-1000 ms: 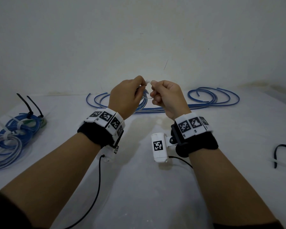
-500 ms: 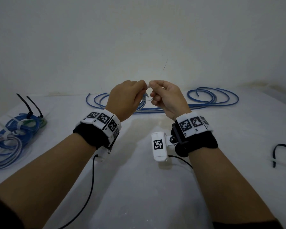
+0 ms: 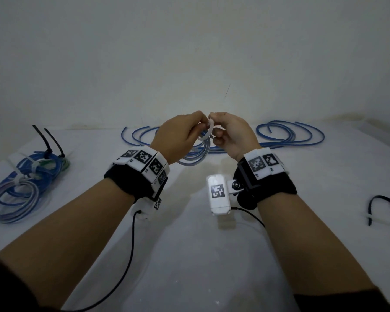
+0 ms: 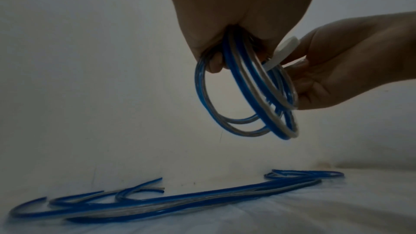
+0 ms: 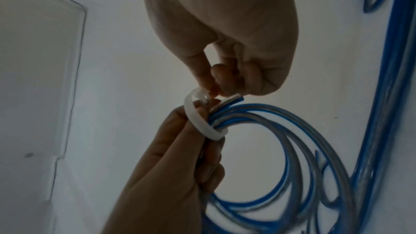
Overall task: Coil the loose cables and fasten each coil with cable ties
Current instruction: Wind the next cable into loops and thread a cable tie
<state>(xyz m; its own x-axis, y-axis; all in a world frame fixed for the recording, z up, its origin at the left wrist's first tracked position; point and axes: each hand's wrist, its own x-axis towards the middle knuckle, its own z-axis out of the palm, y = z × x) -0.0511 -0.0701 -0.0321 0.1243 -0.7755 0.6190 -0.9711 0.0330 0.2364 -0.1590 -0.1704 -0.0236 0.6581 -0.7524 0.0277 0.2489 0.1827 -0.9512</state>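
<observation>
My left hand [image 3: 182,134] holds a small coil of blue-and-clear cable [image 3: 196,153] up above the table, its fingers curled round the loops [image 4: 247,95]. A white cable tie [image 3: 208,131] loops round the bundle [image 5: 200,122] near the cable's cut end. My right hand [image 3: 231,135] pinches the tie's upper end [image 5: 198,95] between thumb and fingertips, close against the left hand. The coil hangs down below both hands in the right wrist view [image 5: 281,166]. Whether the tie's tail is through its head is hidden by the fingers.
Loose blue cables [image 3: 291,134] lie along the table's far edge by the wall [image 4: 157,202]. Tied coils with black and white ties [image 3: 25,176] sit at the left. A black cable tie [image 3: 383,203] and a white one lie at the right edge.
Both hands stay raised together. The white tie now shows as a curved loop between the fingers, and the left wrist has shifted slightly.
</observation>
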